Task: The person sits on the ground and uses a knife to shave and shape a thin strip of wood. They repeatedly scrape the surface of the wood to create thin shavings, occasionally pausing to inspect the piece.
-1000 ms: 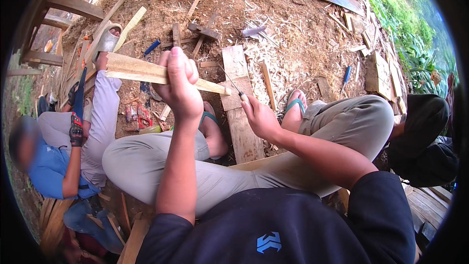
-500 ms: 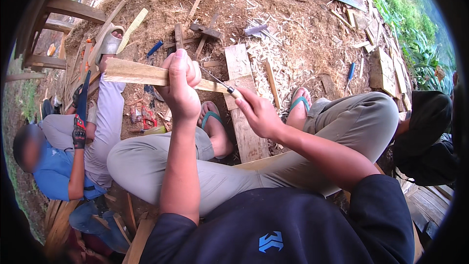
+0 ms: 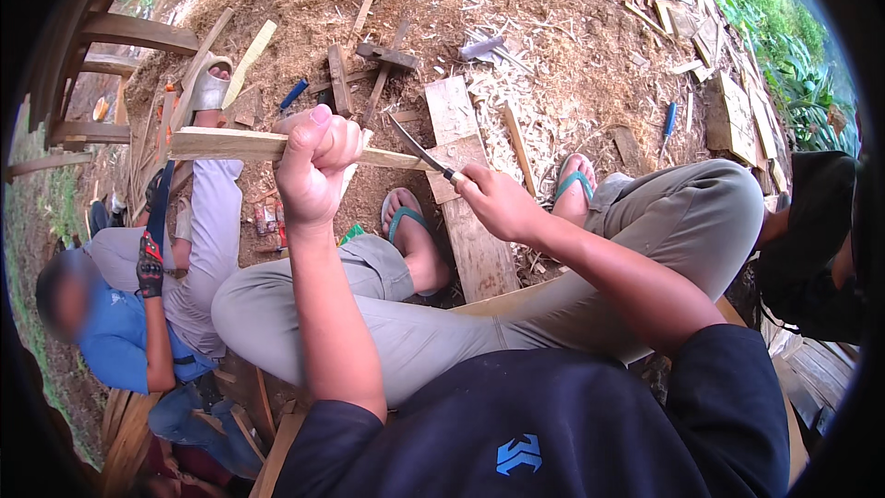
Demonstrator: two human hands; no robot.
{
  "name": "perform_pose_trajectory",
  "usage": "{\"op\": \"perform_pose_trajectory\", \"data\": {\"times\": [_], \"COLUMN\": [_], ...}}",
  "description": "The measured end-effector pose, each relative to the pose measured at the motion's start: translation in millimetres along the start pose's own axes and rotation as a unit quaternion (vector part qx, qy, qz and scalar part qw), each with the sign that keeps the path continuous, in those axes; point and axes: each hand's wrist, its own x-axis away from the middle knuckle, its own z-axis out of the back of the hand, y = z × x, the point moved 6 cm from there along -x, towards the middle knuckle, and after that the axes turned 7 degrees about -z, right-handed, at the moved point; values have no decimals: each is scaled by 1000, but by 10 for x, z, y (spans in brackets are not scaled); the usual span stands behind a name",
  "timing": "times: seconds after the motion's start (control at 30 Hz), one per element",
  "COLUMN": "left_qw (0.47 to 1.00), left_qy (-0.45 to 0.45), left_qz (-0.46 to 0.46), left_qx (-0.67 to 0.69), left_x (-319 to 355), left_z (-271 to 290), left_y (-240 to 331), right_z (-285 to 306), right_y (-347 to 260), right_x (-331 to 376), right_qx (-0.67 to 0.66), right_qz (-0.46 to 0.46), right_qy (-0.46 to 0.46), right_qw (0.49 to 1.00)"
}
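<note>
My left hand (image 3: 313, 161) is closed around a long, narrow strip of wood (image 3: 226, 145), its wider end sticking out to the left. The thinner end runs right, toward my other hand. In my right hand (image 3: 498, 203) is a knife (image 3: 417, 147) with a pale handle and dark collar, its slightly curved blade pointing up and left. The blade crosses the strip's thin end; whether it touches the wood I cannot tell. Both hands are raised above my bent legs.
Planks (image 3: 473, 231) lie between my sandalled feet. A wooden mallet (image 3: 385, 57), a blue-handled tool (image 3: 668, 124) and wood shavings (image 3: 502, 97) are on the ground ahead. At left sits a co-worker (image 3: 120, 323) in gloves with a saw (image 3: 159, 207). Boards (image 3: 733, 120) are stacked at right.
My left hand has moved left and slightly down with the wood strip. The knife blade has turned more upright and shows more of its side.
</note>
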Motion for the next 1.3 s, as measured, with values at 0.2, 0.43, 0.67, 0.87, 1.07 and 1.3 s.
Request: {"op": "perform_pose_trajectory", "data": {"times": [0.2,0.43,0.67,0.87,1.07,1.3], "left_qw": [1000,1000,998,999,998,998], "left_qy": [-7,-4,-49,-42,-65,-60], "left_qz": [-8,-8,-2,4,-1,-2], "left_qx": [-21,-20,-40,-30,-19,-32], "left_x": [8,21,38,60,70,69], "left_z": [-40,-70,-177,-258,-286,-279], "left_y": [7,0,-7,-26,-50,-39], "right_z": [128,415,481,414,422,397], "right_y": [115,-61,37,388,329,171], "right_x": [-32,-39,-153,-293,-267,-227], "right_qx": [92,68,23,57,-28,-111], "right_qz": [-54,-82,-78,-104,-137,-92], "right_qy": [34,30,3,19,2,-26], "right_qw": [994,994,997,993,990,989]}}
